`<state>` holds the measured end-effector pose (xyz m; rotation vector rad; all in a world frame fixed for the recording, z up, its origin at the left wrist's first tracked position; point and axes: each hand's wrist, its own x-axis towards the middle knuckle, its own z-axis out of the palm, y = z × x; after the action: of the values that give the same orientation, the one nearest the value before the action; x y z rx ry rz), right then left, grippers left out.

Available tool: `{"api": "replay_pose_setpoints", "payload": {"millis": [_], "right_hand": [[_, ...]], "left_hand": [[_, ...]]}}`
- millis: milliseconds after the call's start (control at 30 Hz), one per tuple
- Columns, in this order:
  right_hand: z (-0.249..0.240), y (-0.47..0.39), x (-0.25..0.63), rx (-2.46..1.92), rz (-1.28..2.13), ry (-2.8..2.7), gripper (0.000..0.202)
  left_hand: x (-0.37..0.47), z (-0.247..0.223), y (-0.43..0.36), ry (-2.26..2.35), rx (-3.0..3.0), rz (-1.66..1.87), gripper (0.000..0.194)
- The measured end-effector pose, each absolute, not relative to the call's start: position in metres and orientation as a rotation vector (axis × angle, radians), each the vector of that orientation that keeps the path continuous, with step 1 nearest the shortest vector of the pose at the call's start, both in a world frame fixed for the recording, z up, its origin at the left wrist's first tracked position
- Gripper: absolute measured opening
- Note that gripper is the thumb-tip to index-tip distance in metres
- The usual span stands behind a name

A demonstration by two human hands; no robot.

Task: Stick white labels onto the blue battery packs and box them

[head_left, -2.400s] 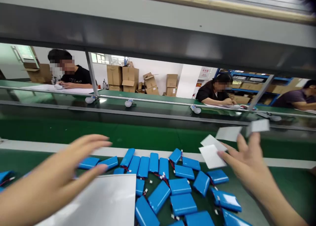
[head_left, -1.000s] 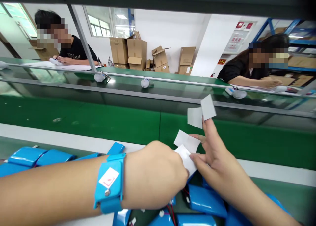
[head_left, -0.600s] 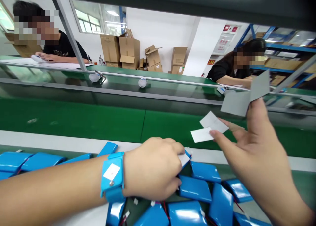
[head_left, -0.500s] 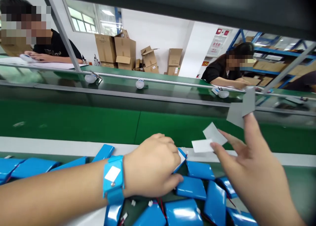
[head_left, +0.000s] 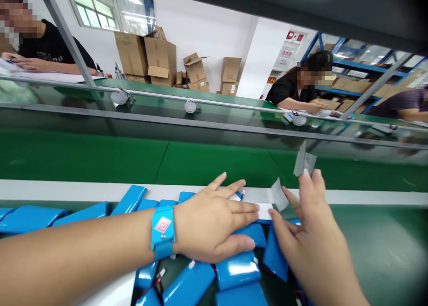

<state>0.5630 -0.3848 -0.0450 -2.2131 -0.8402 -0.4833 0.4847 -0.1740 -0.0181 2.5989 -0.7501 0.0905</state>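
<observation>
Hands [head_left: 214, 223] closer together, packs [head_left: 237, 272] around, boxes [head_left: 162, 56] beyond

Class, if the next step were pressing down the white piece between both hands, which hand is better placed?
Probably the left hand: its fingers lie spread and flat, tips at the white piece. The right hand is busier, bearing other pale pieces on its fingertips.
</observation>
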Motion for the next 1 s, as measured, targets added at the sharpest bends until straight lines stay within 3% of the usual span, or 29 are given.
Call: {"api": "replay_pose_setpoints", "payload": {"millis": [167, 300, 467, 567, 733, 867, 1000], "right_hand": [[-0.040, -0.383, 0.566, -2.373, -0.647, -1.161, 0.079], [-0.020, -0.398, 0.575, -2.560, -0.848, -1.033, 0.086], [-0.001, -0.412, 0.566, -1.923, -0.326, -0.496, 0.100], [0.000, -0.408, 0.551, -1.915, -0.255, -0.519, 0.103], [-0.012, -0.390, 0.530, -1.929, -0.207, -0.602, 0.105], [-0.025, -0.369, 0.511, -1.878, -0.133, -0.609, 0.105], [-0.037, -0.357, 0.496, -1.771, -0.054, -0.566, 0.091]], "left_hand": [[0.487, -0.019, -0.174, -0.739, 2.567, 0.033, 0.055], [0.487, -0.021, -0.174, -0.748, 2.545, 0.067, 0.051], [0.488, -0.016, -0.170, -0.526, 2.415, 0.469, 0.028], [0.489, -0.012, -0.163, -0.528, 2.280, 0.688, 0.023], [0.488, -0.014, -0.157, -0.565, 2.231, 0.758, 0.012], [0.488, -0.019, -0.157, -0.543, 2.342, 0.701, 0.027], [0.487, -0.022, -0.158, -0.524, 2.436, 0.621, 0.038]]}}
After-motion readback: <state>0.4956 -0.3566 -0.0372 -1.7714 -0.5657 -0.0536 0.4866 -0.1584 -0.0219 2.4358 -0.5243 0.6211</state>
